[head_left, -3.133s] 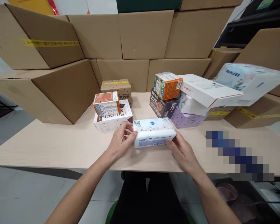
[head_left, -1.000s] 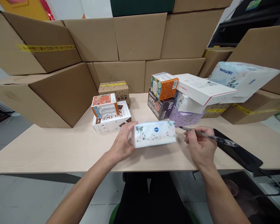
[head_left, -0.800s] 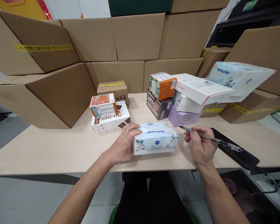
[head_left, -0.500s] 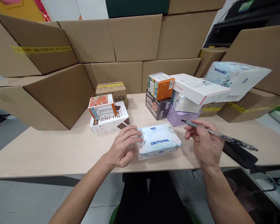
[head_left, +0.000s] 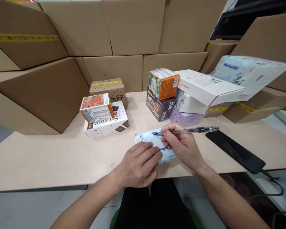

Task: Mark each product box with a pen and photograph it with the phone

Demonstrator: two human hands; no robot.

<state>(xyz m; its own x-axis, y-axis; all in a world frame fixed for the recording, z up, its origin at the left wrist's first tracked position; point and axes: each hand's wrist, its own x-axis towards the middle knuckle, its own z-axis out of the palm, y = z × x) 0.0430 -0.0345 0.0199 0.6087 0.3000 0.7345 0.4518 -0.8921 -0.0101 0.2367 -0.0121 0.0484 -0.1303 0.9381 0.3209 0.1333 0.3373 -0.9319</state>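
Right hand [head_left: 182, 148] grip pinches pen [head_left: 188, 130], tip on the tissue pack [head_left: 152, 140] directly beneath it. Left hand [head_left: 139, 162] grip spread flat, pressing pack's near edge to tabletop [head_left: 50, 156]. Phone [head_left: 234, 151] right of pen grip.

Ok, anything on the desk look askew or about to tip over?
The right-hand pile is untidy: the white flat box lies tilted across the purple dotted box, overhanging it, and a floral tissue pack lies slanted beyond it. The left hand rests on a tissue pack; the right hand holds a pen.
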